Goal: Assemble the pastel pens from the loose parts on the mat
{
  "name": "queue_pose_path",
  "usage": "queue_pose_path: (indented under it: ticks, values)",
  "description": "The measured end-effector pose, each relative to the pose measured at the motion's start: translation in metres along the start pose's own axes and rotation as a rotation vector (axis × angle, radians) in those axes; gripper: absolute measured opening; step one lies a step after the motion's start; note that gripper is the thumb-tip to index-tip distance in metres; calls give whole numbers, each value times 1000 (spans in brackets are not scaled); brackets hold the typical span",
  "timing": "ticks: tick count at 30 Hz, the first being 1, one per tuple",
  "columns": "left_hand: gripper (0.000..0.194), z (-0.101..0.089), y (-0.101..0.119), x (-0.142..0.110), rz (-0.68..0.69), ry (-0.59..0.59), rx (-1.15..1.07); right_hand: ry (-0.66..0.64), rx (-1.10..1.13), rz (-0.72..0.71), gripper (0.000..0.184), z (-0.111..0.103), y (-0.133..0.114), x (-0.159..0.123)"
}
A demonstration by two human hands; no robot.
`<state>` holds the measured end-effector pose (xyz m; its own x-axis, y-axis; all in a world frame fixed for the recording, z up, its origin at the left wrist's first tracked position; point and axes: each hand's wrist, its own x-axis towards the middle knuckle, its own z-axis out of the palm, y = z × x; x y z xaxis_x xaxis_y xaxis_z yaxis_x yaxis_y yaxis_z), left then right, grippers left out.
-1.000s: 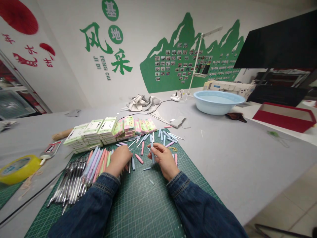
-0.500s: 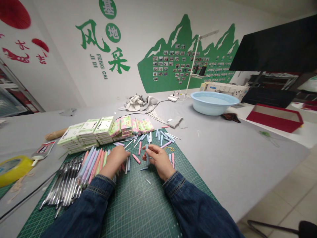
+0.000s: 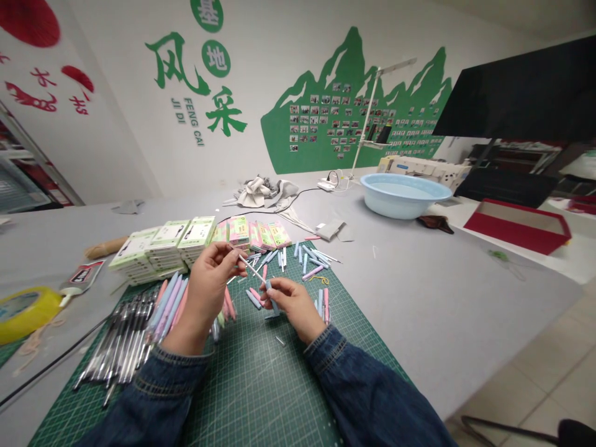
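Observation:
My left hand (image 3: 208, 287) pinches a thin white pen refill (image 3: 252, 269), which slants down to the right. My right hand (image 3: 297, 304) is closed on a light blue pen barrel (image 3: 271, 298). The refill's lower end meets the top of the barrel; whether it is inside cannot be made out. Loose blue and pink pen pieces (image 3: 254, 299) lie on the green cutting mat (image 3: 261, 397) just left of the right hand. A row of pastel pens (image 3: 168, 304) is partly covered by my left hand. Beside them lie several clear pens with black parts (image 3: 118, 338).
Stacked white-green boxes (image 3: 153, 248) and pink-green boxes (image 3: 270, 234) stand behind the hands. More barrels and refills (image 3: 307, 257) are scattered at the mat's far edge. A blue basin (image 3: 403, 202) sits back right; yellow tape (image 3: 28, 316) and a glue tube (image 3: 82, 277) lie left.
My left hand has risen from beside the pastel pens, bringing a white refill to the barrel. A blue piece now lies by the pink one. My right hand still holds the barrel, tilted more.

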<state>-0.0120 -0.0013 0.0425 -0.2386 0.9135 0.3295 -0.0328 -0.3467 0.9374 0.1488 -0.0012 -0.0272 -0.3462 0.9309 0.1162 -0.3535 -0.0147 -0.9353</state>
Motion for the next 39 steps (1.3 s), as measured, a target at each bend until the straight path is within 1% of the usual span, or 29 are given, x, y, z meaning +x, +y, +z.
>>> queue_pose_path:
  ticks: [4, 6, 9, 12, 15, 18, 22, 25, 27, 32, 39]
  values:
    - [20, 3, 0, 0, -2, -36, 46, -30, -39, -30, 23, 1, -1, 0]
    - [20, 5, 0, -1, -22, -100, 80, -35, -27, -40, 26, 0, 1, 1]
    - [18, 6, 2, -1, -14, -233, 187, -30, 24, -46, 33, -1, 5, 2]
    - [17, 1, 2, 4, 0, -289, 267, -33, 51, -39, 32, -1, 7, 2]
    - [14, -5, 0, 10, -20, -310, 235, -51, 71, -31, 31, 0, 5, 1]
    - [13, -6, 1, 13, -11, -322, 217, -63, 84, -29, 29, 0, 4, 1]
    - [13, 0, 5, 8, -24, -322, 194, -67, 134, 6, 31, 0, 4, 0]
    - [15, 5, 7, 4, -42, -325, 182, -111, 166, 68, 32, 1, 4, -2]
    - [15, 7, 6, 3, -40, -309, 172, -134, 199, 93, 31, 2, 3, -4]
    - [18, 7, 0, 3, -81, -248, 79, -130, 298, 117, 28, 5, -1, -6]
    - [19, 5, -2, 4, -114, -311, 59, -116, 367, 125, 25, 5, 1, -6]
